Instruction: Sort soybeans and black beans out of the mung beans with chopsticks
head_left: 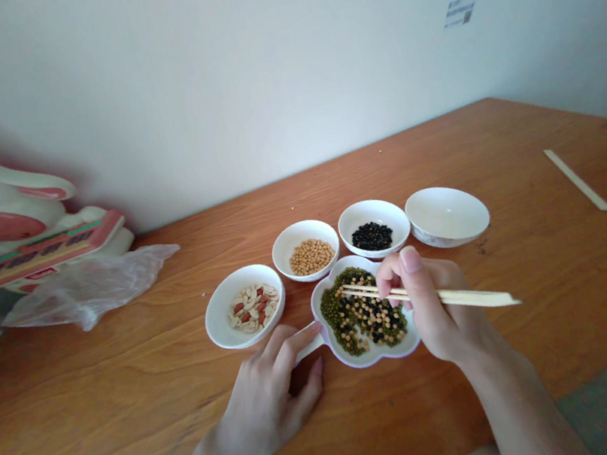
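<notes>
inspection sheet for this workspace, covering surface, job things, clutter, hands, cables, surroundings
Surface: wooden table, brown, some dark marks
Job's things: flower-shaped dish of mixed beans; bowl of pale and reddish pieces; yellow-bean bowl; black-bean bowl; fourth white bowl
Clutter: plastic bag, cow toy, pale stick
Hands: left on the dish's handle; right holds chopsticks, tips at the mixed beans
Cables: nothing seen
Surroundings: pale wall with label

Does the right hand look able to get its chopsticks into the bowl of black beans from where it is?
Likely yes: the right hand holds the chopsticks close by, and the bowl of black beans is uncovered; only the rim of the flower-shaped dish looks to need clearing.
</notes>
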Available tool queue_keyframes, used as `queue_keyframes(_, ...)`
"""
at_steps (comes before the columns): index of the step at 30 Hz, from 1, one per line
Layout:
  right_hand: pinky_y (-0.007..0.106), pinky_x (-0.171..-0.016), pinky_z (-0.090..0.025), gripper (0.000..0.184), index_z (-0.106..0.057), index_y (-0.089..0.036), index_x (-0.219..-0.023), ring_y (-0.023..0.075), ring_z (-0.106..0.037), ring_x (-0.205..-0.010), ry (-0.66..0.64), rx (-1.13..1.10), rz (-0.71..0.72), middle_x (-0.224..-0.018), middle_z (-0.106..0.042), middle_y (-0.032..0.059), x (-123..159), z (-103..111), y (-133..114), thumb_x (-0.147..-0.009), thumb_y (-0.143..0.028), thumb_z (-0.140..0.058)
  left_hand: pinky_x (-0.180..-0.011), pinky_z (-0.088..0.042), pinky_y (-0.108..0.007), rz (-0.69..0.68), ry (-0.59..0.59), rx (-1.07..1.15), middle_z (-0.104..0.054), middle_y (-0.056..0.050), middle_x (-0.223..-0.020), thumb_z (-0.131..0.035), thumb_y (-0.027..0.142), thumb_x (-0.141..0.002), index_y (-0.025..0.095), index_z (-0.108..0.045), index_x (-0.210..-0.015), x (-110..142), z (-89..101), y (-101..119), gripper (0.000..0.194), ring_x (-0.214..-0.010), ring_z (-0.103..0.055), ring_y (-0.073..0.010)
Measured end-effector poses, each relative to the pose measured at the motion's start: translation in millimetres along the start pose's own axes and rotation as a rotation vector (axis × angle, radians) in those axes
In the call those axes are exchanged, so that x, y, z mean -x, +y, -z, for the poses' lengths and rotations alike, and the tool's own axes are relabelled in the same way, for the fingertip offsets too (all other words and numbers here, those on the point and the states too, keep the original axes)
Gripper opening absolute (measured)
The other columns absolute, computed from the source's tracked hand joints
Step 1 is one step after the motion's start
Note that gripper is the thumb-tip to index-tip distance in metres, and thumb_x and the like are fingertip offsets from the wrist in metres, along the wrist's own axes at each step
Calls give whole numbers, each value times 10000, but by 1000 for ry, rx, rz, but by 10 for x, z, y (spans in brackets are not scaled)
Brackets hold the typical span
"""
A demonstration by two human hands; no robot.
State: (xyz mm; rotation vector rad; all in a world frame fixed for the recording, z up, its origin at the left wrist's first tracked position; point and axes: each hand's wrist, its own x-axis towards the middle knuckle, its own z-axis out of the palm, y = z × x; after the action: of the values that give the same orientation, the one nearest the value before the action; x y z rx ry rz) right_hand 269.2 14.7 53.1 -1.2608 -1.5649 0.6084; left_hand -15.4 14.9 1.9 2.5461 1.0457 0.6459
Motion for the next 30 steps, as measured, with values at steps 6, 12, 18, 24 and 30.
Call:
queue_keyframes(6, 295, -594, -389, 642, -616, -214, -716, 141, -542, -585, 0, -12, -1, -620, -599, 8, -14, -11, 28, -1139, -578, -297, -882, -645, -370, -1, 0, 11, -678, -85, -1184, -630, 165, -1024, 285, -465, -1527, -6, -3, -5, 543, -1029, -727, -227)
queue_keyframes(12, 301, -625, -389, 634, -608, -214, -723, 137, -534, -607, 0, -43, -11, -641, -594, 4, -30, -38, 33, -1145, -570, -295, -894, -638, -372, 14, -11, 20, -671, -83, -1194, -631, 156, -1024, 289, -464, -1529, 12, 0, -2, 547, -1038, -719, -227)
queue_keyframes(18, 313, -628, -374, 656, -580, -216, -719, 141, -517, -611, -10, -52, -13, -638, -570, 1, -38, -42, 54, -1145, -589, -249, -881, -641, -370, 16, -10, 23, -670, -83, -1187, -628, 160, -1025, 289, -456, -1537, 9, 8, 7, 554, -1021, -721, -224)
queue_keyframes(24, 302, -627, -369, 643, -575, -213, -725, 128, -525, -613, -22, -46, -10, -630, -559, -10, -33, -28, 65, -1148, -582, -262, -895, -640, -369, 14, -12, 22, -672, -84, -1199, -630, 157, -1025, 285, -460, -1530, 10, 11, 9, 548, -1034, -721, -222)
queue_keyframes(30, 300, -635, -384, 656, -577, -210, -695, 127, -526, -603, 6, -36, -4, -625, -572, -2, -50, -36, 31, -1151, -566, -268, -886, -641, -369, 2, -1, 3, -677, -80, -1191, -632, 160, -1024, 280, -472, -1522, 8, 9, 19, 536, -1028, -722, -222)
